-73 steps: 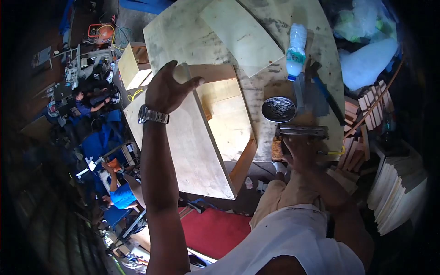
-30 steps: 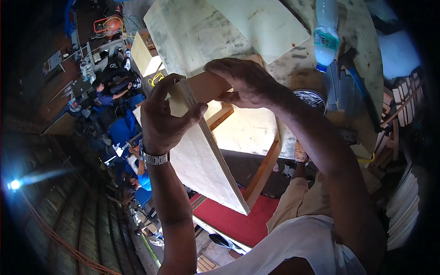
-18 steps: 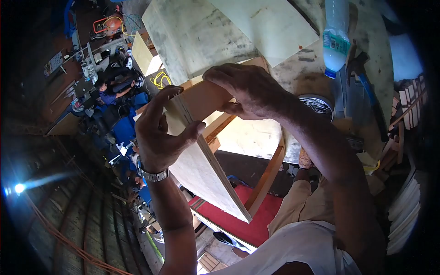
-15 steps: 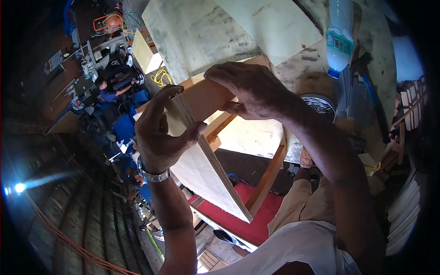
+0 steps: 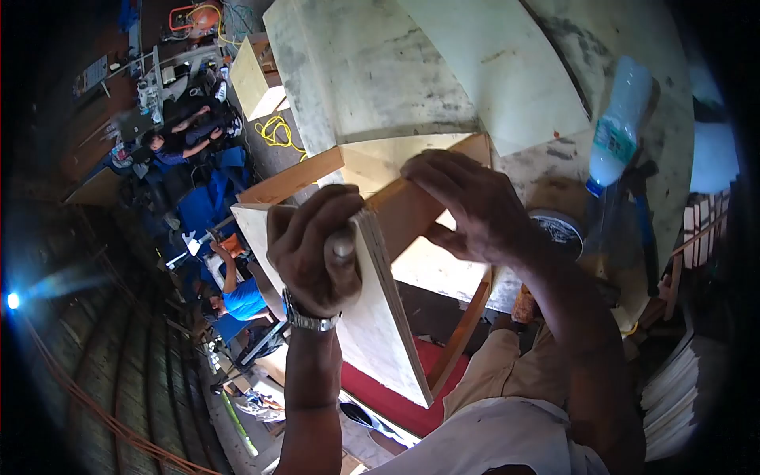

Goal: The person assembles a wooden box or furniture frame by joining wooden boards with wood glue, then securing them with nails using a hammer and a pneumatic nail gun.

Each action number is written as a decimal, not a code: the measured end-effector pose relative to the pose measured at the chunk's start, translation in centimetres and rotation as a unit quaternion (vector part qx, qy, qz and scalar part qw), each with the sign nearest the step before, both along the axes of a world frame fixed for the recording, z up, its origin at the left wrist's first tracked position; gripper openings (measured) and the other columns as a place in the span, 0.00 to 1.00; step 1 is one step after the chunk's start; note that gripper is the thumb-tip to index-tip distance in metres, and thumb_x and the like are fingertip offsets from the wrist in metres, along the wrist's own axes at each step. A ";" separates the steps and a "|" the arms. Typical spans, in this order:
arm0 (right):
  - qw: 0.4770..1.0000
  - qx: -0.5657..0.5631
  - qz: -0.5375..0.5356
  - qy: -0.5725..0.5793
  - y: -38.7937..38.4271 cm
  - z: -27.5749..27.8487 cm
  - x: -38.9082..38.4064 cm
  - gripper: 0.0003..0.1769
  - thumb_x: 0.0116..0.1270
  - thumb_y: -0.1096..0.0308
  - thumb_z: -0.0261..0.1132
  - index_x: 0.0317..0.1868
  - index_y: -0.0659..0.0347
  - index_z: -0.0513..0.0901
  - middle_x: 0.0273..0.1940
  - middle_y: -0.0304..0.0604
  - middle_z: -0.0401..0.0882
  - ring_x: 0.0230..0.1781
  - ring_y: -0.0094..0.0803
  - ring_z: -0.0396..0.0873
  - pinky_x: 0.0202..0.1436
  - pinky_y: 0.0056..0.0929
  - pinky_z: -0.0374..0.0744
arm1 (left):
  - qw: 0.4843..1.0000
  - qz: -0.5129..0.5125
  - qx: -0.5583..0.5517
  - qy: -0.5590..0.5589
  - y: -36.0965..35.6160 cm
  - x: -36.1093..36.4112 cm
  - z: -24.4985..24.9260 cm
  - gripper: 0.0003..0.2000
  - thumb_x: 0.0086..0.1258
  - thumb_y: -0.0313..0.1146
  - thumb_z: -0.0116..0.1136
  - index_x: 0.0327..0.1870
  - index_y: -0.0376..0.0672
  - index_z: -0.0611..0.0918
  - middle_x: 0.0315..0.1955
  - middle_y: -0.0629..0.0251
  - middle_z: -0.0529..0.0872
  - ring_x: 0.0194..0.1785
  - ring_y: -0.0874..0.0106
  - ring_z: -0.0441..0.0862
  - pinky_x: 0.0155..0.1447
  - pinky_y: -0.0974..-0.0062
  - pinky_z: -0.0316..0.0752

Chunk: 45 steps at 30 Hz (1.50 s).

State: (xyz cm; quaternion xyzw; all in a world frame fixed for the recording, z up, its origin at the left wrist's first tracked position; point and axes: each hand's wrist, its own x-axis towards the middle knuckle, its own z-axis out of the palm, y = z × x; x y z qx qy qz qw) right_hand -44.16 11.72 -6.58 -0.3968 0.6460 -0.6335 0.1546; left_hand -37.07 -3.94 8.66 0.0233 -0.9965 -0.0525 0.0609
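Observation:
A light plywood panel (image 5: pixel 376 340) stands on edge at the centre, part of a wooden frame. My left hand (image 5: pixel 317 249), with a metal watch (image 5: pixel 310 317) at the wrist, has its fingers curled at the panel's upper edge; what lies inside them is hidden. A reddish wooden board (image 5: pixel 408 218) meets the panel at its top corner. My right hand (image 5: pixel 467 206) grips that board, fingers over its top edge and thumb below. Another wooden strip (image 5: pixel 463 336) of the frame runs down toward my lap.
On the pale worktable (image 5: pixel 356 87) are a plastic bottle (image 5: pixel 620 131), a round tin of nails (image 5: pixel 556 229) and a hammer (image 5: pixel 645 214). A yellow cord (image 5: pixel 277 134) lies at the left. Two other people are farther off at the left.
My left hand has curled its fingers, its thumb no longer spread on the panel's face. Both hands sit lower in view. A person in blue now shows at the left.

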 end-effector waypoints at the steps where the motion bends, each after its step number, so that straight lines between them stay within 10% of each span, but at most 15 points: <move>1: 1.000 0.005 0.010 -0.003 -0.1 0.2 -0.3 0.42 0.43 0.70 0.80 0.61 0.59 0.73 0.57 0.48 0.78 0.59 0.47 0.79 0.59 0.43 0.82 | 1.000 0.000 0.003 -0.002 -0.1 -0.1 0.0 0.24 0.80 0.50 0.39 0.40 0.46 0.87 0.37 0.67 0.90 0.31 0.72 0.82 0.41 0.70 0.67; 25: 0.993 0.108 -0.040 -0.023 4.9 2.1 2.5 0.45 0.51 0.63 0.80 0.68 0.60 0.69 0.66 0.58 0.69 0.69 0.58 0.66 0.72 0.49 0.68 | 0.992 0.020 0.120 0.037 -0.7 0.5 0.5 0.15 0.70 0.28 0.53 0.57 0.42 0.81 0.36 0.69 0.92 0.29 0.72 0.83 0.41 0.73 0.73; 32: 0.792 0.607 0.065 0.018 29.2 0.7 18.4 0.39 0.58 0.56 0.73 0.68 0.59 0.72 0.64 0.54 0.72 0.62 0.56 0.72 0.64 0.55 0.71 | 0.984 0.057 0.136 0.098 0.1 0.9 0.8 0.16 0.67 0.24 0.58 0.56 0.45 0.79 0.36 0.71 0.91 0.34 0.64 0.83 0.41 0.68 0.79; 45: 0.698 0.696 0.095 0.139 27.0 -4.5 22.6 0.34 0.55 0.59 0.74 0.62 0.55 0.75 0.62 0.51 0.72 0.67 0.48 0.66 0.66 0.52 0.69 | 0.981 0.090 0.161 0.059 -0.4 2.4 1.8 0.16 0.72 0.34 0.55 0.60 0.50 0.76 0.37 0.72 0.91 0.44 0.66 0.85 0.44 0.66 0.82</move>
